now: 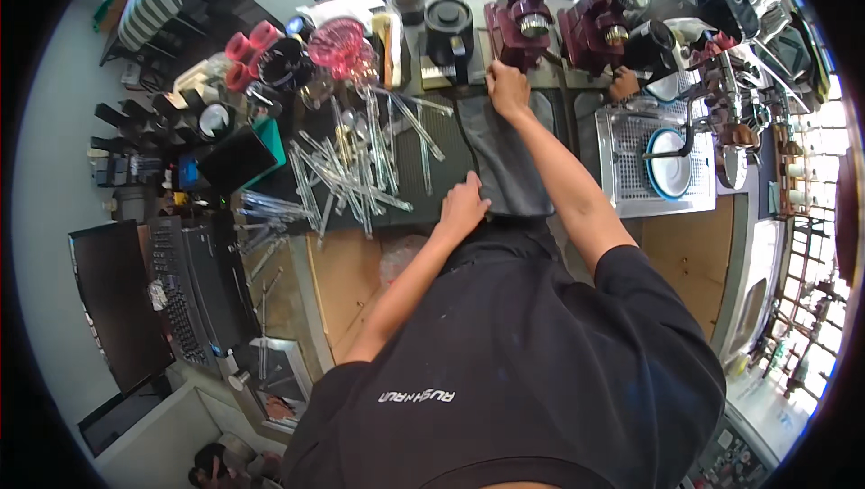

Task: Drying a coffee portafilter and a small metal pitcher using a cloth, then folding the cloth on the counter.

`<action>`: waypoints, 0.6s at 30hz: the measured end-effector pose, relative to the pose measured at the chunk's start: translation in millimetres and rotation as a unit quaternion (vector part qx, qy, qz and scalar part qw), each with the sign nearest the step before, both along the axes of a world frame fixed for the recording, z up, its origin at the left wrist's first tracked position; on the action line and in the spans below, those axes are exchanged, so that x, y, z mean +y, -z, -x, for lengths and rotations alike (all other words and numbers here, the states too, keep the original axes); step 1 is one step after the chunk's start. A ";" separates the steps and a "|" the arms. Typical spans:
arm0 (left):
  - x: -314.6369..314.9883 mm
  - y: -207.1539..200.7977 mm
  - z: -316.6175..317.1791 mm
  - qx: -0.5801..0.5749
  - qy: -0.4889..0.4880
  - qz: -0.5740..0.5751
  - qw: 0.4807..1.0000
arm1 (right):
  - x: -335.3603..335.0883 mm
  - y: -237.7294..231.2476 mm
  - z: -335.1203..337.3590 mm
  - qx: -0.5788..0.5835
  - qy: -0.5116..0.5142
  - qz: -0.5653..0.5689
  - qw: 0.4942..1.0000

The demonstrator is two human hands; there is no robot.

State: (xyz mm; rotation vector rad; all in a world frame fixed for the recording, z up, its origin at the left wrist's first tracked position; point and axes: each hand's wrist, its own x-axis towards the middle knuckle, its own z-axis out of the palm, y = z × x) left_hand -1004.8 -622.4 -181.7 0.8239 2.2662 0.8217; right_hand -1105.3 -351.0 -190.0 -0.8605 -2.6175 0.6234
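A dark grey cloth is spread on the black counter mat, its near end at the counter's front edge. My left hand is at its near left corner, fingers curled on the edge. Farther back, my right hand is closed at the cloth's far edge, just in front of a maroon grinder. Its fingertips are partly hidden. Left of the cloth lies a loose pile of slender clear rods, some hanging past the counter's edge. A black kettle stands behind, left of my right hand.
A second maroon grinder stands farther right. Beside it are a perforated steel drip tray, a blue-rimmed white bowl and an espresso machine. Pink glassware crowds the back left. A hand-like shape by the grinder may be a reflection.
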 end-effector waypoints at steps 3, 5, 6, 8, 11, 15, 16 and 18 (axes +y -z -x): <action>3.1 2.4 -10.0 0.054 -0.031 -0.018 0.998 | -15.5 -16.7 -21.9 0.107 -0.001 0.046 0.993; -0.8 4.5 -12.6 0.019 -0.063 -0.032 0.997 | -45.9 -41.9 -43.3 0.230 -0.028 0.082 0.969; -2.6 5.9 -13.6 0.017 -0.075 -0.042 0.996 | -59.9 -54.6 -59.1 0.220 -0.031 0.069 0.973; -4.0 2.6 -14.0 0.021 -0.086 -0.045 0.995 | -92.0 -94.2 -92.0 0.249 -0.046 0.126 0.959; -5.0 7.0 -16.4 -0.003 -0.109 -0.054 0.993 | -116.9 -126.8 -135.7 0.201 -0.068 0.100 0.972; -5.4 6.7 -17.2 0.031 -0.091 -0.052 0.994 | -114.9 -122.1 -175.0 0.164 -0.091 0.067 0.980; -7.2 5.5 -17.8 0.044 -0.091 -0.059 0.993 | -111.5 -116.8 -183.4 0.099 -0.134 -0.001 0.986; -7.5 13.6 -22.6 0.092 -0.076 -0.054 0.991 | -109.1 -91.3 -203.0 -0.008 -0.173 -0.071 0.982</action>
